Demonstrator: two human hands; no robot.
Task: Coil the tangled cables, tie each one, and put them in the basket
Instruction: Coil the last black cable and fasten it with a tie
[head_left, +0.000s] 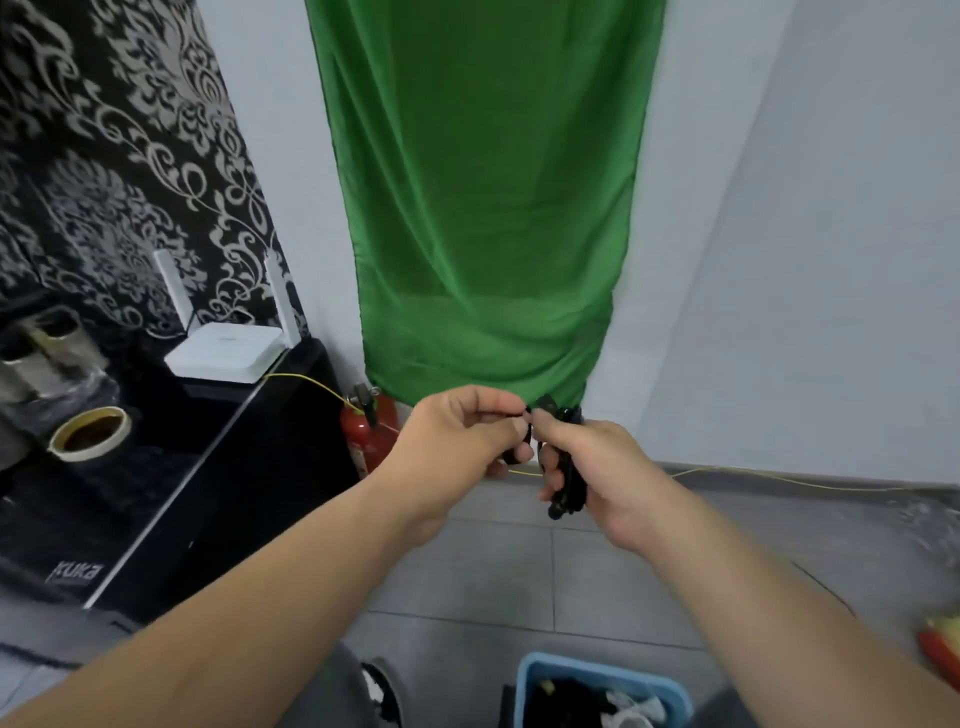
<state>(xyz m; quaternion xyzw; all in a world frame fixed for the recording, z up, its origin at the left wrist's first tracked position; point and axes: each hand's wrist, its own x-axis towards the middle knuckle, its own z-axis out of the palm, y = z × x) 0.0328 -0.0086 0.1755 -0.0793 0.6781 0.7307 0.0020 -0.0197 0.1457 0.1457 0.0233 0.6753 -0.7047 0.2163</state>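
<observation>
- White lettering "KUKA" (78, 573) is readable on the black cabinet (218, 499) at lower left.
- The black cable (569, 483) sits at frame centre as a coiled bundle. Its long axis runs nearly vertical, one end up toward the green cloth (483, 208).
- The right hand (608, 478) wraps its curled fingers round the bundle.
- The left hand (462, 436) pinches a black strand at the bundle's top.
- The blue basket (525, 686) lies at the bottom edge, well below the hands.

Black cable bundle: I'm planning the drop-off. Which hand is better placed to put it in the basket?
Right, probably. The right hand grips the black cable bundle, and the blue basket sits low, nearer that forearm. The left hand only pinches a black end at the top.
</observation>
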